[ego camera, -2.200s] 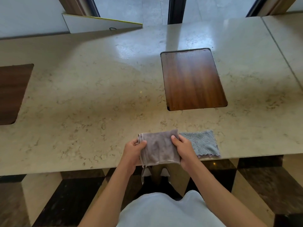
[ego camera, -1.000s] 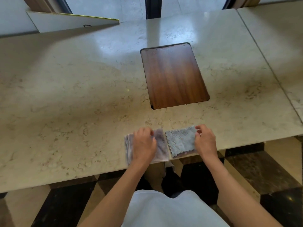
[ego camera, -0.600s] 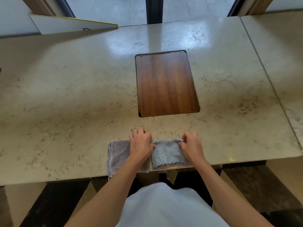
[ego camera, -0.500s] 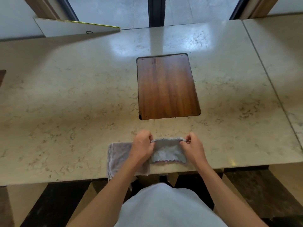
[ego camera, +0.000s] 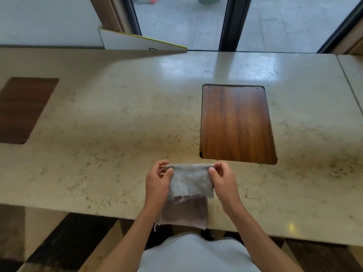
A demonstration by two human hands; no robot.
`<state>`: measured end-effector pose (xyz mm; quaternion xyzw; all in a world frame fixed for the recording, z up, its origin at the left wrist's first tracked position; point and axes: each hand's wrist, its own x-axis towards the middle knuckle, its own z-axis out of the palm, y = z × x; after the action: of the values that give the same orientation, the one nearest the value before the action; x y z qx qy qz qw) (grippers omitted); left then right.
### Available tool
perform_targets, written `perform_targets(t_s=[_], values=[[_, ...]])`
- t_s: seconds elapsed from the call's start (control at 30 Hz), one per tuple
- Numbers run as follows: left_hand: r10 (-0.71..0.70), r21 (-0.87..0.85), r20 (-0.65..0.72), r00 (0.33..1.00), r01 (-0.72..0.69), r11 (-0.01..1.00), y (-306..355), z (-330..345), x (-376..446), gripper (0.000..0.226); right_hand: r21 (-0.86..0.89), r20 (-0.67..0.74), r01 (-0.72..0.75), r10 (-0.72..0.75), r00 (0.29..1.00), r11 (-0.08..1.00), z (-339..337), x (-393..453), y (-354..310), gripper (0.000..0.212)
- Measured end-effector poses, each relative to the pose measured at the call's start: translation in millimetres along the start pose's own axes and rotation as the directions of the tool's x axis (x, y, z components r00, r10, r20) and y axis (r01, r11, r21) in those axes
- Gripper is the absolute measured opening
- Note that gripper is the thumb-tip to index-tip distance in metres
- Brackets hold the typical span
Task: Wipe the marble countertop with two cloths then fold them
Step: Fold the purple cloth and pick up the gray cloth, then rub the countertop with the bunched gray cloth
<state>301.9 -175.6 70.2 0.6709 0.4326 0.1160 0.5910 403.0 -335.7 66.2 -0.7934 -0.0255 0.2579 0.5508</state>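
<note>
Two bare forearms in frame from the near edge, no sleeves visible down to the elbows. Left hand (ego camera: 157, 183) and right hand (ego camera: 224, 181) uncovered: no gloves, rings, watch or wristband seen. Pale grey-white shirt (ego camera: 196, 254) across torso at near centre, plain, unmarked.

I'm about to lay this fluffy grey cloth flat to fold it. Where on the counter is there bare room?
Bare marble countertop stretches between the two wooden insets, and right of the right hand. It is crowded only at the near edge, where the purple cloth lies beneath the grey cloth.
</note>
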Motion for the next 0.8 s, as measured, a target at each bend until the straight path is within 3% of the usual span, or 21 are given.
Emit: perform_targets(t_s=[0.2, 0.33, 0.5, 0.6, 0.7, 0.8], values=[[-0.073, 0.079, -0.086, 0.994, 0.079, 0.994, -35.1, -91.1, 42.5, 0.009, -0.187, 0.082, 0.025, -0.010, 0.997, 0.982, 109.7, 4.2, -12.2, 0.008], [-0.140, 0.159, 0.050, 0.989, 0.130, 0.979, -55.2, -139.7, 79.6, 0.011, -0.308, -0.004, -0.065, 0.067, 0.998, 0.949, 164.0, 12.1, -28.6, 0.009], [-0.153, 0.300, 0.262, 0.953, 0.070, 0.951, -52.4, -147.8, 107.2, 0.013, -0.416, -0.201, -0.225, 0.152, 0.968, 0.881, 183.3, 33.7, -51.2, 0.017], [-0.137, 0.288, 0.325, 0.936, 0.040, 0.957, -48.5, -137.2, 119.4, 0.007, -0.522, -0.266, -0.228, 0.097, 0.959, 0.822, 185.0, 37.0, -55.1, 0.021], [-0.115, 0.295, 0.320, 0.940, 0.016, 0.955, -45.7, -135.7, 128.5, 0.008, -0.666, -0.333, -0.189, -0.062, 0.941, 0.721, 193.2, 20.2, -44.2, 0.026], [-0.109, 0.290, 0.251, 0.962, 0.033, 0.956, -46.4, -150.4, 132.7, 0.014, -0.755, -0.215, -0.042, -0.186, 0.959, 0.654, 213.9, -0.9, -25.1, 0.043]])
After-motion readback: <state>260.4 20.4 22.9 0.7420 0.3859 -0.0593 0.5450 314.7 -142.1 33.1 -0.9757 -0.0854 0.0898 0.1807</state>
